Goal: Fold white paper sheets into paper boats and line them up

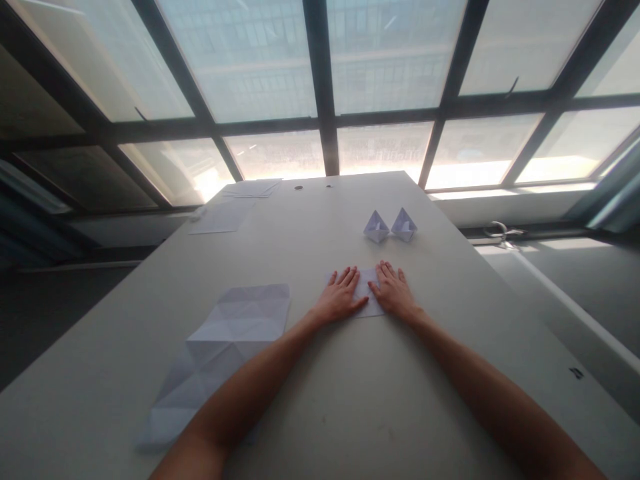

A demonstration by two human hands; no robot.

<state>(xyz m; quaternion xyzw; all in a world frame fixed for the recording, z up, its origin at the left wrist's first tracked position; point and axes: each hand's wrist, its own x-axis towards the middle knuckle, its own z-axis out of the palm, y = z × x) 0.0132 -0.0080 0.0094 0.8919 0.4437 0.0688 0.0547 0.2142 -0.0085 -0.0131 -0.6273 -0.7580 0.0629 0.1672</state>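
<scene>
On the white rectangular desk (320,230), a small white paper sheet (368,276) lies beneath the left hand (341,295) and right hand (394,291). Behind it, slightly right, two pointed white folded-paper figures (376,228) (404,227) stand side by side. To its left and nearer lies a large creased white paper sheet (240,320), partly covered by the left forearm (250,393). Flat white paper sheets (223,217) lie far left.
</scene>
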